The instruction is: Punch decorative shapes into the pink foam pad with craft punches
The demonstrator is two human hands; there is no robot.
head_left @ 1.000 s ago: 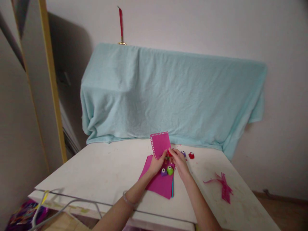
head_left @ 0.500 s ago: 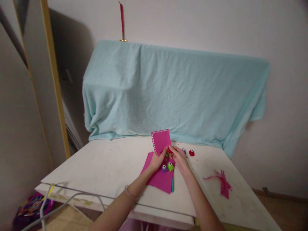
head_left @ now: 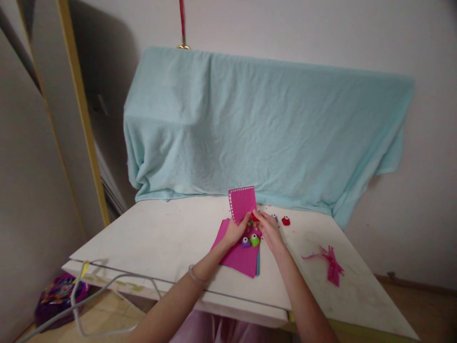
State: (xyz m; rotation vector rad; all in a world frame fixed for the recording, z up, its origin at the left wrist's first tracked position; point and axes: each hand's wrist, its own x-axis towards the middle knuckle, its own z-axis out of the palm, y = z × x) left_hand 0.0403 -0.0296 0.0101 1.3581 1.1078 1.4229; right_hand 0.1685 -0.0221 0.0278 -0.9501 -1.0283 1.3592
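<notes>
My left hand (head_left: 235,232) pinches the lower edge of a small pink card (head_left: 243,203) with a punched border, held upright over the table. My right hand (head_left: 269,230) is closed on a small red punch (head_left: 254,217) pressed at the card's lower right corner. Below the hands a stack of pink sheets (head_left: 240,256) lies on the white table (head_left: 160,243). A purple punch (head_left: 245,242) and a green punch (head_left: 254,240) sit on the stack.
Another red punch (head_left: 285,220) and a purple one (head_left: 274,217) lie right of the hands. Pink paper scraps (head_left: 332,267) are further right. A light blue cloth (head_left: 264,128) drapes something behind the table. A cable (head_left: 107,286) hangs at the front left edge.
The view has shifted, tilting down and drifting a little. Both hands stay on the card and punch, with no clear change in their grip.
</notes>
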